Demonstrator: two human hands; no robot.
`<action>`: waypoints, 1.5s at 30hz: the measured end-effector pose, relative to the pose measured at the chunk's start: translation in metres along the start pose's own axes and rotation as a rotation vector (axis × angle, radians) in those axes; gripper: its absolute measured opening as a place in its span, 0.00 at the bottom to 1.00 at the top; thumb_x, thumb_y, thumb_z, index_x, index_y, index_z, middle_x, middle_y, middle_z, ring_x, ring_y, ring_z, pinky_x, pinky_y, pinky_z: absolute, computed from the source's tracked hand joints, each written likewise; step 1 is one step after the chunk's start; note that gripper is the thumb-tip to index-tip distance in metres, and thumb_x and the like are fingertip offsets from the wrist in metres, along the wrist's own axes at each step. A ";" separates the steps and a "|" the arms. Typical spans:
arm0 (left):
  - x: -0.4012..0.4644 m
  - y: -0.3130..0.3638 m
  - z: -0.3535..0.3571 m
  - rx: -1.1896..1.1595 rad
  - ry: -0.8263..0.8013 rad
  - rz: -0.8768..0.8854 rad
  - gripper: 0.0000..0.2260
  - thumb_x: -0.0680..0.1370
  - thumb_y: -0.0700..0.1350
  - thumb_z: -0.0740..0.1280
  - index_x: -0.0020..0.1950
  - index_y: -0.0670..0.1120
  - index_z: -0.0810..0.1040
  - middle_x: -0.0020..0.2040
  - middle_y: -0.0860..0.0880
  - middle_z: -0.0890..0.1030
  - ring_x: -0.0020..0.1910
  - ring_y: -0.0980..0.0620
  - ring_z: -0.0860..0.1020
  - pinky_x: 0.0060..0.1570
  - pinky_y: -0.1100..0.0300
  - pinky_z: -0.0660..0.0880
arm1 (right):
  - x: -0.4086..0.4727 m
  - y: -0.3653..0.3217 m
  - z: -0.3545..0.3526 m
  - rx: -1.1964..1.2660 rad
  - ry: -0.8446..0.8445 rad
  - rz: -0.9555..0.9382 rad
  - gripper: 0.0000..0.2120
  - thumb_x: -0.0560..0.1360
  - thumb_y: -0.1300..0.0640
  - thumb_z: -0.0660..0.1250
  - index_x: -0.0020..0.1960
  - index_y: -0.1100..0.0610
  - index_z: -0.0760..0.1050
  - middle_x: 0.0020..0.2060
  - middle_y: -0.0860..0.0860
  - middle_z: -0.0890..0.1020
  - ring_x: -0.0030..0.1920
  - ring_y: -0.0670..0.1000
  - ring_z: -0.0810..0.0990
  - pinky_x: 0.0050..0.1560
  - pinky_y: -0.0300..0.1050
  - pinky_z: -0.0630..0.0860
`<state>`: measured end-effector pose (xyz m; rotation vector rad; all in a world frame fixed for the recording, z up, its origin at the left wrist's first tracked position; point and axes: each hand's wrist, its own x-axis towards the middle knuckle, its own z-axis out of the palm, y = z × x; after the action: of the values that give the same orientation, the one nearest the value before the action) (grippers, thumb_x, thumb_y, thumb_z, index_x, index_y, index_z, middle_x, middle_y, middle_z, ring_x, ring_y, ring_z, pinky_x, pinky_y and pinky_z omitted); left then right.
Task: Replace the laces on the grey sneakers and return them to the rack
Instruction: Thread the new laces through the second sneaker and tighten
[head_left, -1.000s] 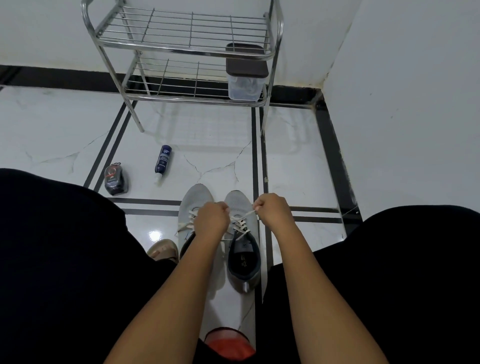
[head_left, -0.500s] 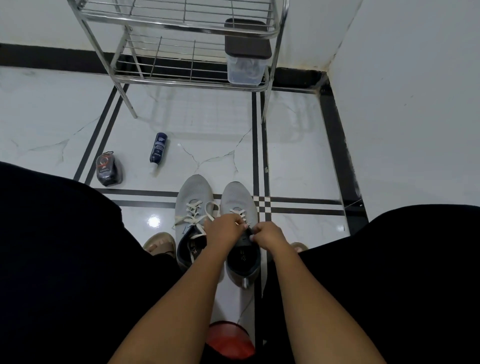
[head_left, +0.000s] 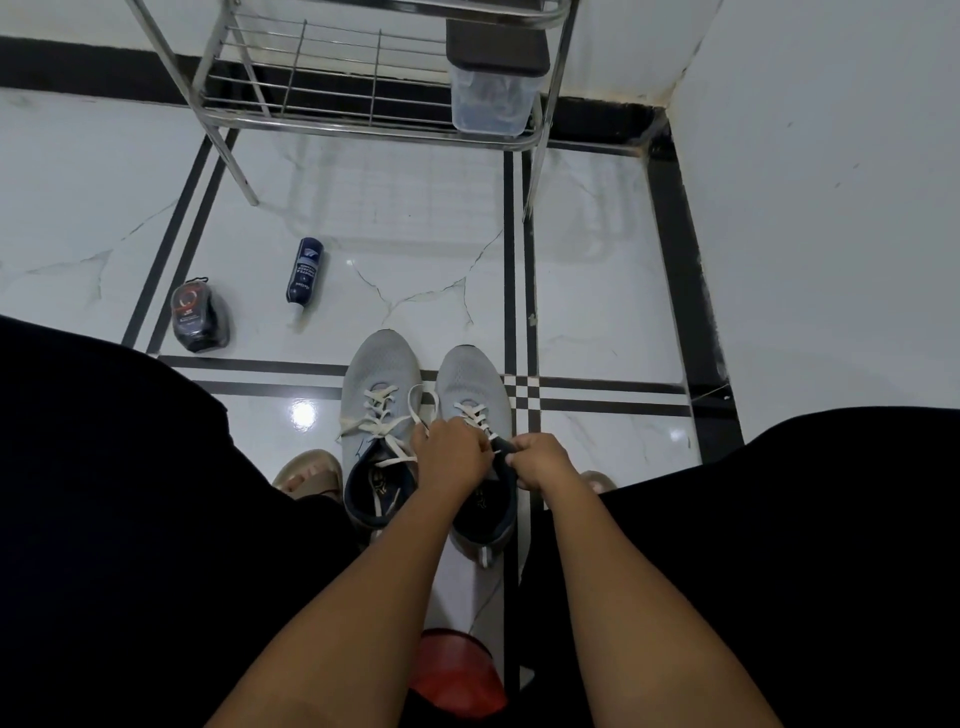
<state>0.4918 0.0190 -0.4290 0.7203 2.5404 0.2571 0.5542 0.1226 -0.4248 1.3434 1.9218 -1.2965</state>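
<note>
Sitting on the rack (head_left: 332, 117), a lidded tub (head_left: 491, 101), contents unclear; both grips pinch laces (head_left: 480, 418).

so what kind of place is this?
Likely a home entryway corner: metal shoe rack against the wall, grey sneakers on a marble-look tiled floor, and a shoe-care bottle.

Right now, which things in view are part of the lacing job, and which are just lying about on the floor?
Part of the job:
- two grey mesh sneakers
- white flat laces
- left hand and right hand, at the right sneaker's laces
- steel wire rack

Lying about:
- dark blue tube
- black round shoe-polish pack
- clear plastic box with dark lid, on the rack
- red object
</note>
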 end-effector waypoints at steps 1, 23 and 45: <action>0.000 0.001 0.001 0.005 0.009 0.009 0.11 0.77 0.51 0.62 0.50 0.54 0.84 0.50 0.50 0.79 0.56 0.46 0.74 0.66 0.47 0.61 | -0.001 -0.001 -0.001 0.033 -0.010 0.008 0.11 0.74 0.64 0.63 0.53 0.60 0.81 0.50 0.61 0.82 0.53 0.59 0.80 0.53 0.54 0.80; -0.024 -0.027 0.005 -0.182 0.105 -0.266 0.11 0.79 0.44 0.62 0.59 0.43 0.65 0.54 0.43 0.77 0.49 0.40 0.79 0.40 0.52 0.70 | -0.023 -0.040 -0.110 1.235 1.015 -0.062 0.12 0.81 0.65 0.48 0.59 0.64 0.66 0.51 0.55 0.75 0.46 0.53 0.75 0.43 0.36 0.71; 0.006 -0.036 -0.017 -0.580 -0.273 -0.258 0.09 0.80 0.45 0.62 0.43 0.44 0.78 0.42 0.39 0.83 0.39 0.44 0.80 0.49 0.47 0.80 | -0.007 -0.005 0.000 -0.103 0.130 -0.039 0.18 0.77 0.56 0.60 0.67 0.56 0.72 0.62 0.57 0.76 0.60 0.59 0.75 0.56 0.46 0.74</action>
<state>0.4627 -0.0092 -0.4279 0.1844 2.1088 0.7124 0.5523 0.1185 -0.4173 1.3753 2.0816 -1.1361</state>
